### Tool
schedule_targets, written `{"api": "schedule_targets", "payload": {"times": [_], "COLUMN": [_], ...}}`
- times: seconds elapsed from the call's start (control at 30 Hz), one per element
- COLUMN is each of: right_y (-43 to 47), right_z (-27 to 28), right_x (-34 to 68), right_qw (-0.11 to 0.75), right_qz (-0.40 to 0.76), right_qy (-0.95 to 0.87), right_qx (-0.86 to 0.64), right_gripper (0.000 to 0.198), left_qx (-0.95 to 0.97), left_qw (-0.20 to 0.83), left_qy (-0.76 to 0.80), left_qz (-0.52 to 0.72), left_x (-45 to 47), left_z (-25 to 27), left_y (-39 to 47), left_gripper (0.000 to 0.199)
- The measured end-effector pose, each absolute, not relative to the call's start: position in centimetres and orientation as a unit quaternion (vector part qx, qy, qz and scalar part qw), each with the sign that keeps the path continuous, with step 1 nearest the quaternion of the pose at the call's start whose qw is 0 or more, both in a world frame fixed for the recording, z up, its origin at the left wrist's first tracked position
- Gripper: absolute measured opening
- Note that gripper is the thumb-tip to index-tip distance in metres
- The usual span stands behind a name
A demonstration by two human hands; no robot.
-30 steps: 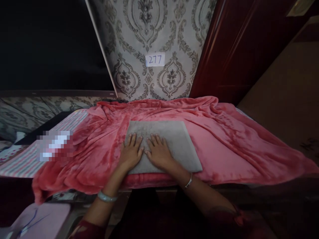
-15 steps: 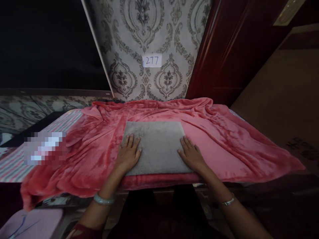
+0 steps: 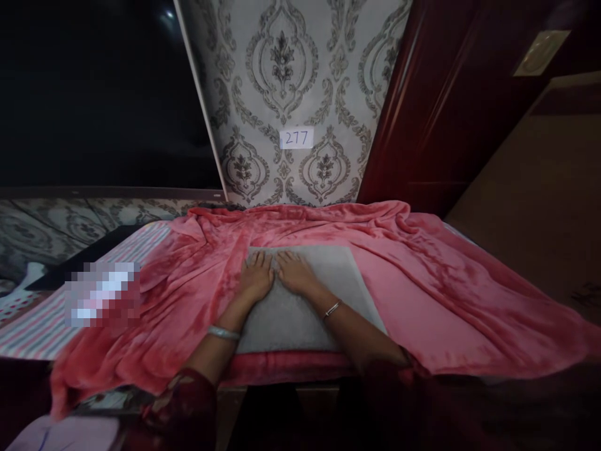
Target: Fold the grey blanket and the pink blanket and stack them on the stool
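Observation:
A grey rectangular cloth (image 3: 300, 326) lies flat on a rumpled pink plush blanket (image 3: 413, 300). My left hand (image 3: 258, 279) rests palm down on the cloth's upper left part, with its fingers stretched toward the far edge. Close beside it, my right hand (image 3: 295, 272) also lies flat on the cloth, fingers spread and pointing away from me. Neither hand grips anything. My forearms cover parts of the cloth's left side and its lower right.
The blanket covers a table with a striped cloth (image 3: 37, 329) showing at the left. Behind stand a large black screen (image 3: 103, 100) and a patterned wall with a paper label (image 3: 296, 138). A dark red door (image 3: 422, 113) and a cardboard box (image 3: 539, 188) are at the right. A pink stool (image 3: 70, 433) is low at the left.
My right hand has moved left across the grey cloth, from its right edge to beside my left hand. My left hand stays near the cloth's left edge, now nearer its far edge. The view has shifted slightly.

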State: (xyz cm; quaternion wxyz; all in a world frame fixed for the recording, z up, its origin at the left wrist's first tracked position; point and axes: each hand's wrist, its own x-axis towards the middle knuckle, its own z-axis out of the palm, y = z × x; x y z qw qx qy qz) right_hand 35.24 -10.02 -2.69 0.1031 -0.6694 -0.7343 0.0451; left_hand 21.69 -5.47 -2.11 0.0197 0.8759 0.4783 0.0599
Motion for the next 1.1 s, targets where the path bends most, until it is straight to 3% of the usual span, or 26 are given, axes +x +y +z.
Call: {"api": "schedule_targets", "payload": {"times": [0.2, 0.53, 0.67, 0.8, 0.97, 1.1], "right_y": [-11.1, -17.6, -18.5, -19.9, -22.2, -23.6], "right_z": [-4.4, -4.9, -3.0, -1.8, -4.0, -5.5], "right_x": [40.2, 49.5, 46.8, 39.4, 31.6, 32.1], "right_qw": [0.097, 0.065, 0.060, 0.099, 0.114, 0.126], "right_qz": [0.050, 0.066, 0.045, 0.008, 0.038, 0.022], "right_qy": [-0.684, -0.521, -0.495, -0.614, -0.723, -0.722], "right_qx": [-0.721, -0.849, -0.865, -0.783, -0.680, -0.680], "right_gripper": [0.064, 0.062, 0.061, 0.062, 0.063, 0.065], "left_qx": [0.881, 0.880, 0.879, 0.884, 0.906, 0.906], "left_qw": [-0.022, 0.012, 0.035, 0.028, -0.004, -0.002], "left_qy": [0.472, 0.470, 0.470, 0.457, 0.415, 0.420], "left_qz": [0.038, 0.064, 0.073, 0.094, 0.086, 0.057], "left_x": [21.4, 21.5, 21.3, 20.2, 17.7, 17.0], "left_z": [-3.9, -3.9, -3.0, -1.4, -2.5, -4.3], "left_y": [-5.3, -4.9, -5.1, -7.7, -12.8, -14.3], "left_gripper": [0.058, 0.058, 0.058, 0.056, 0.055, 0.056]}}
